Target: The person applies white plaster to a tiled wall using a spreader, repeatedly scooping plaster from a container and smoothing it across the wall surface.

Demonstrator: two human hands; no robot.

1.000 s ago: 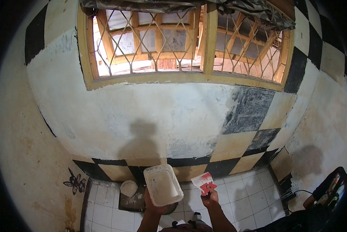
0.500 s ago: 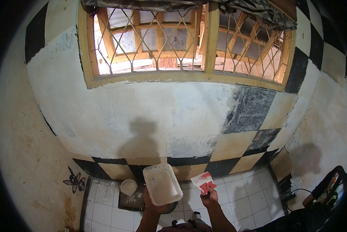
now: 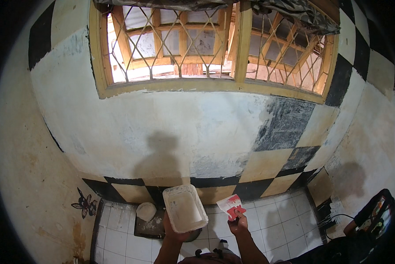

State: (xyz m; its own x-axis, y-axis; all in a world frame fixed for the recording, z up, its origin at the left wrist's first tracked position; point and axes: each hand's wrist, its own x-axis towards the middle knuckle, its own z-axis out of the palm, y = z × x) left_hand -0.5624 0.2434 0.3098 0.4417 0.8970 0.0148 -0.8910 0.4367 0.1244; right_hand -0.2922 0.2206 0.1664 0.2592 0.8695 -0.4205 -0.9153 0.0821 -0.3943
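Observation:
My left hand (image 3: 170, 229) grips a white rectangular tub (image 3: 166, 203) from its left side and below. A layer of whitish paste (image 3: 191, 218) lies in the tub, and its rim is smeared. To the right of it, apart from the tub, my right hand (image 3: 238, 223) pinches a flat red scraper (image 3: 235, 211). White paste coats the upper left part of the scraper's blade. Both things are held in the air over the floor, in front of the wall (image 3: 171, 119), which is coated white over much of its face.
A barred window (image 3: 175, 48) with a yellow frame fills the upper wall. Black and tan squares (image 3: 268, 167) show at the wall's right and base. On the tiled floor (image 3: 290, 215) stands a dark tray (image 3: 149, 229) with a whitish lump (image 3: 146, 211). Another person's sleeve (image 3: 373, 211) is at right.
The view has shifted very slightly. Both hands keep the tub and the scraper in almost the same places.

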